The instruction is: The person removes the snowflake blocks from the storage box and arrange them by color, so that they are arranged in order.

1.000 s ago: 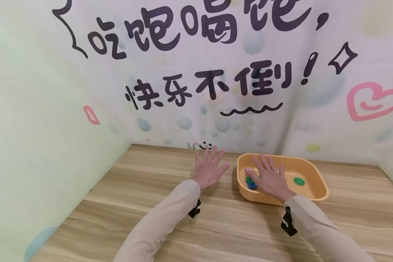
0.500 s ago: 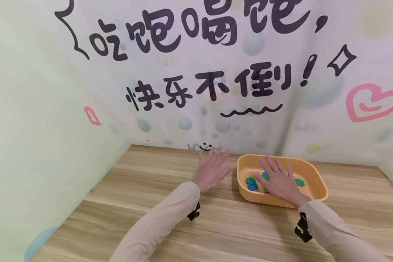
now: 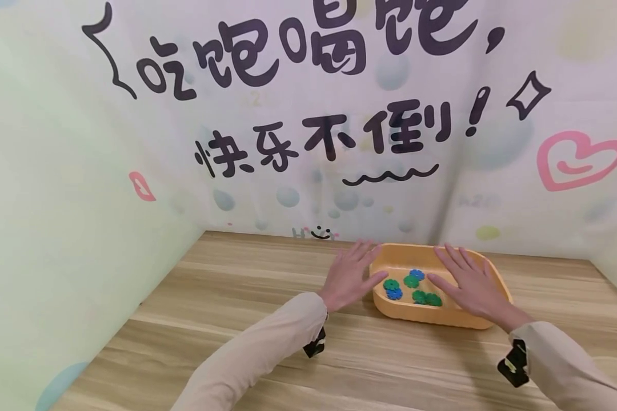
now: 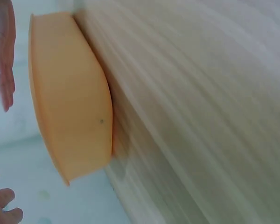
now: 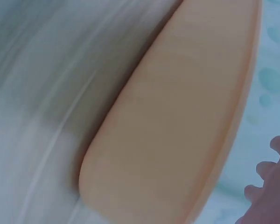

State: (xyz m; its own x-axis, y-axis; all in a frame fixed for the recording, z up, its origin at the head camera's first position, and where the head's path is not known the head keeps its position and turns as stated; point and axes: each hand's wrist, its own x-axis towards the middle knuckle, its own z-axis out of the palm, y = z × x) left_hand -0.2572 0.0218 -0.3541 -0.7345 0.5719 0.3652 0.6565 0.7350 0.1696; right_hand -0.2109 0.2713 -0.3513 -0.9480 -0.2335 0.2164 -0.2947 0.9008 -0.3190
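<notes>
An orange plastic basin [image 3: 437, 315] stands on the table near the back wall. Inside its left half lie several small notched discs, among them a green disc [image 3: 433, 299] and a blue disc [image 3: 417, 274]. My left hand [image 3: 348, 278] is spread at the basin's left end, fingertips overlapping the rim in the head view. Over the right part of the basin my right hand [image 3: 473, 285] is spread flat, palm down, and holds nothing. In the left wrist view the basin's outer wall [image 4: 74, 93] shows, with fingers at the left edge. The right wrist view shows the same wall [image 5: 163, 121] close up.
The wood-grain table [image 3: 267, 342] runs back to a printed wall hanging [image 3: 308, 188] with black lettering and a pink heart. A pale green wall [image 3: 72, 217] borders the left side. Each wrist wears a black strap-on device [image 3: 514, 363].
Both hands have moved to the right. My left hand has reached the basin's left rim, and my right hand has shifted over its right end, uncovering the discs.
</notes>
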